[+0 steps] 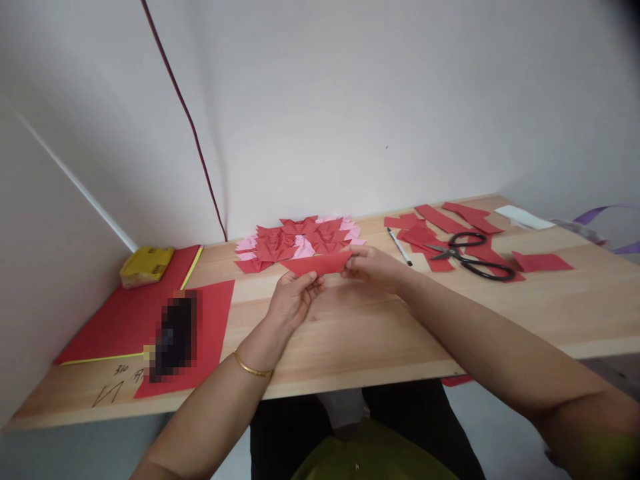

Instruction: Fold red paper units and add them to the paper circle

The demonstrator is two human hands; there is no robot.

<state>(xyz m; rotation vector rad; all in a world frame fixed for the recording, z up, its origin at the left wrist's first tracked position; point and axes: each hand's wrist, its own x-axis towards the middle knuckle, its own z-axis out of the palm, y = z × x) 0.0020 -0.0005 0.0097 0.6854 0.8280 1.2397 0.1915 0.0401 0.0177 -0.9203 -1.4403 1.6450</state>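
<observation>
Both hands meet over the desk [375, 327] at a red strip [320, 263], the centre of this clock. The left hand [295, 297] pinches its near edge at 7 o'clock; the right hand [370, 268] grips its end at 3. Uneven pull between them could skew or crease the paper. At 3 o'clock, spread scissors [453, 253] lie on loose red pieces [440, 215]; a stray right arm might scatter them. The pen [400, 247], towards 2, could roll if knocked. Beyond, at 11, a careless forward push could disarrange the folded pieces [320, 240].
</observation>
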